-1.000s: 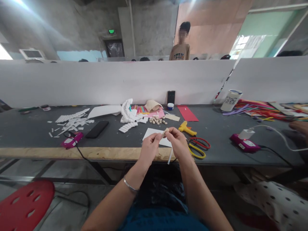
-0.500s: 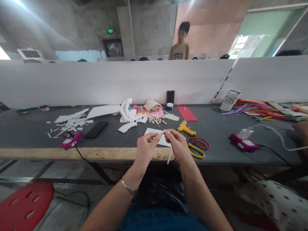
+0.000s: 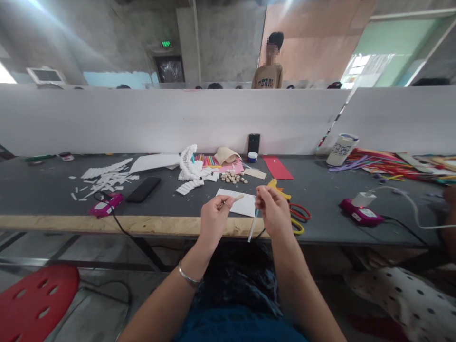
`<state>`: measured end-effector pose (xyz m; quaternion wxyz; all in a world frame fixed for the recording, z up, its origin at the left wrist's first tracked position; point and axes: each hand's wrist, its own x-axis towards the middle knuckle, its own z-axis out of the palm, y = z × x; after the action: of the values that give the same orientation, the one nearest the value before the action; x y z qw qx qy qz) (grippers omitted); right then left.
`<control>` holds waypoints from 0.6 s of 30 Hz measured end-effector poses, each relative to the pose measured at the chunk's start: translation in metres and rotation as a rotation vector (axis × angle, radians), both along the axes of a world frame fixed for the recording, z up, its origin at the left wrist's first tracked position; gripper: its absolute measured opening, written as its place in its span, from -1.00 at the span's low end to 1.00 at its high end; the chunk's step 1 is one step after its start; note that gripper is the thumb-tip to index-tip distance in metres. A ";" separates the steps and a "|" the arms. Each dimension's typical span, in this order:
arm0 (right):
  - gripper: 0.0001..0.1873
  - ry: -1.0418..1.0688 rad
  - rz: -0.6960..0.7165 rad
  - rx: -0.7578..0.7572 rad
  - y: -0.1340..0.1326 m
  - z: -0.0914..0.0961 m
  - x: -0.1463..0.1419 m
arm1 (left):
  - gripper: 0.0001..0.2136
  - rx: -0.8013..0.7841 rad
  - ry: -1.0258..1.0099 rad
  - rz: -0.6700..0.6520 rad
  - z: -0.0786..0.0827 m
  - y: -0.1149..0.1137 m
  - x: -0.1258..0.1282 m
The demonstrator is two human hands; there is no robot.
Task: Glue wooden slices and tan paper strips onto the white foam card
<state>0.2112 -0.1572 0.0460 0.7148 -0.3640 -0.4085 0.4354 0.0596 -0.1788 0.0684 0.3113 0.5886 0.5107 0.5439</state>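
My left hand (image 3: 215, 214) pinches a thin beige strip (image 3: 238, 197) between thumb and fingertips, its free end pointing right. Just to the right, my right hand (image 3: 273, 210) is closed with its fingertips together; whatever is in them, if anything, is too small to see. A white sheet (image 3: 242, 205) lies on the table behind and below both hands. Partly behind the right hand are a yellow glue gun (image 3: 285, 194) and scissors with a red and a yellow handle loop (image 3: 301, 212). A translucent glue stick (image 3: 252, 229) juts over the table edge beside that hand.
Small beige rolled pieces (image 3: 233, 178) lie beyond the sheet, near a white folded-paper piece (image 3: 190, 166). White strips (image 3: 107, 180), a black phone (image 3: 143, 189) and a purple power strip (image 3: 107, 205) are leftward. A red card (image 3: 278, 168) lies behind; another power strip (image 3: 361, 212) sits right.
My hands have come apart. The right hand has let go of the beige strip's end and moved slightly right and up; the left hand keeps the strip.
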 end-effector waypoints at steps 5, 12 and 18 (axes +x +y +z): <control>-0.62 -0.214 0.253 -0.066 -0.008 -0.001 -0.018 | -0.77 0.029 0.025 0.008 0.000 -0.003 0.002; -0.69 -0.174 0.047 -0.051 0.004 -0.010 -0.020 | -0.71 0.046 0.183 -0.083 -0.006 0.000 0.000; -0.66 -0.022 0.015 -0.013 0.020 -0.009 -0.014 | -0.76 -0.059 0.177 -0.210 -0.011 0.011 -0.001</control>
<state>0.1968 -0.1371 0.0371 0.7045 -0.3705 -0.4162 0.4395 0.0589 -0.1677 0.0571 0.3374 0.6751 0.4877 0.4388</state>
